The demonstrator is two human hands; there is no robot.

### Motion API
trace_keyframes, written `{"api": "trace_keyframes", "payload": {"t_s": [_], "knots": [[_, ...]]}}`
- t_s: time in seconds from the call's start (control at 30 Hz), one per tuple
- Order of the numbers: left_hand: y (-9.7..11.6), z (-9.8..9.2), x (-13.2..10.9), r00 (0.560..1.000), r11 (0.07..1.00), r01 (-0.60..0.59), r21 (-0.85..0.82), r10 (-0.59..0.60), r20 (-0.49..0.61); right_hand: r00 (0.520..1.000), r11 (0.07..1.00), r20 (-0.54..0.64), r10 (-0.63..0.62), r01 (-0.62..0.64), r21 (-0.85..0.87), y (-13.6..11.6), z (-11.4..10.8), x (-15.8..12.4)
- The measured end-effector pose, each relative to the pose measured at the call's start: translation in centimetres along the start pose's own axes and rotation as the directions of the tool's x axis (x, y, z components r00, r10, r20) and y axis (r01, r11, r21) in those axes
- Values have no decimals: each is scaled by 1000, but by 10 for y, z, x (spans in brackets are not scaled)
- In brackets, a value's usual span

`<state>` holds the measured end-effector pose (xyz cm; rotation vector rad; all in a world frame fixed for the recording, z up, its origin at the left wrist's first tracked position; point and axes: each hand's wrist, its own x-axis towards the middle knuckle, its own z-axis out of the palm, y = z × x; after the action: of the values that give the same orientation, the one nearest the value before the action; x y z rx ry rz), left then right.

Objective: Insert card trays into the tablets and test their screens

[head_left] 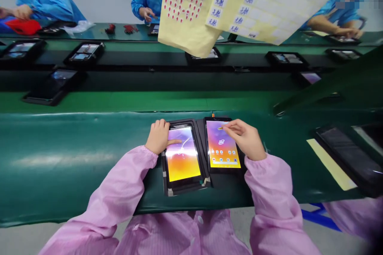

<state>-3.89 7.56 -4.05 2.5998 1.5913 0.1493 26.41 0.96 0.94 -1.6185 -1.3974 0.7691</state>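
The left hand [158, 137] lies relaxed and open on the screen of a lit tablet [182, 153] in a black case [196, 139], at the middle of a green conveyor belt [74, 171]. Just beside it, the right hand [242, 137] pinches a thin yellow strip [220, 128] over a second tablet [223, 145] showing app icons. Above, a yellow label sheet [239, 4] bears blue print too small to read.

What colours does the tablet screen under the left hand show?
The screen fades from purple to orange-yellow; head view.

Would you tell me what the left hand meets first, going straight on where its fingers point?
The left hand would probably meet the black case's edge past the tablet screen; depth is unclear.
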Motion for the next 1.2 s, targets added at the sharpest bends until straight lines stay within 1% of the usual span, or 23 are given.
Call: {"api": "trace_keyframes", "payload": {"t_s": [0.07,0.13,0.2,0.27,0.33,0.4,0.43,0.5,0.57,0.67,0.73,0.77,0.8,0.83,0.87,0.9,0.93,0.97,1.0,1.03,1.1,1.17,1.2], "knots": [[3,1,3,1000,999,30,-15,-30,4,994,999,101,-35,34,14,-11,7,10],[4,1,7,997,996,70,-55,-71,-11,990,999,129,-47,46,13,-18,4,23],[5,-3,12,995,986,96,-137,-95,12,988,998,143,-63,62,10,-25,-2,39],[6,-10,17,987,960,145,-240,-122,106,982,996,163,-93,95,-2,-31,-6,55],[8,-20,21,964,925,214,-315,-148,221,973,993,199,-120,121,6,-38,-4,70],[10,-31,22,953,902,233,-365,-137,270,958,991,256,-131,120,59,-46,5,81],[12,-37,21,959,895,206,-396,-104,265,948,990,292,-127,103,97,-51,11,85],[15,-49,17,976,872,116,-476,-11,217,924,984,365,-112,50,173,-60,26,87],[19,-58,10,989,839,34,-543,48,137,897,974,432,-96,-4,225,-71,39,82],[27,-68,-2,998,767,-63,-639,69,-16,847,971,518,-117,-12,238,-84,50,70],[34,-73,-11,994,703,-98,-705,28,-110,829,971,535,-160,33,238,-90,48,62],[37,-75,-15,988,675,-98,-732,-20,-151,838,967,514,-184,62,247,-92,45,60],[41,-77,-20,980,653,-87,-752,-81,-184,861,962,465,-206,90,259,-94,40,58],[44,-78,-24,966,637,-69,-768,-150,-212,894,955,387,-223,120,273,-97,34,57],[47,-79,-29,947,622,-50,-781,-219,-235,928,945,285,-240,157,286,-99,27,56],[49,-80,-33,926,606,-34,-795,-280,-253,950,935,175,-257,199,295,-102,20,56],[52,-80,-37,904,588,-23,-809,-333,-267,958,923,75,-276,243,297,-105,15,55],[54,-80,-41,883,568,-21,-822,-375,-282,955,914,10,-296,280,293,-109,11,53],[56,-79,-44,861,548,-32,-836,-410,-301,949,909,-7,-316,305,285,-112,10,50],[58,-77,-46,839,527,-50,-848,-439,-322,943,907,22,-333,314,280,-114,12,46],[60,-73,-49,793,484,-101,-869,-489,-364,917,914,177,-357,304,268,-118,21,35],[62,-67,-51,749,444,-152,-883,-531,-397,854,917,346,-387,317,243,-120,37,24],[63,-65,-52,730,431,-170,-886,-549,-407,819,912,406,-406,339,230,-120,44,20]]}}
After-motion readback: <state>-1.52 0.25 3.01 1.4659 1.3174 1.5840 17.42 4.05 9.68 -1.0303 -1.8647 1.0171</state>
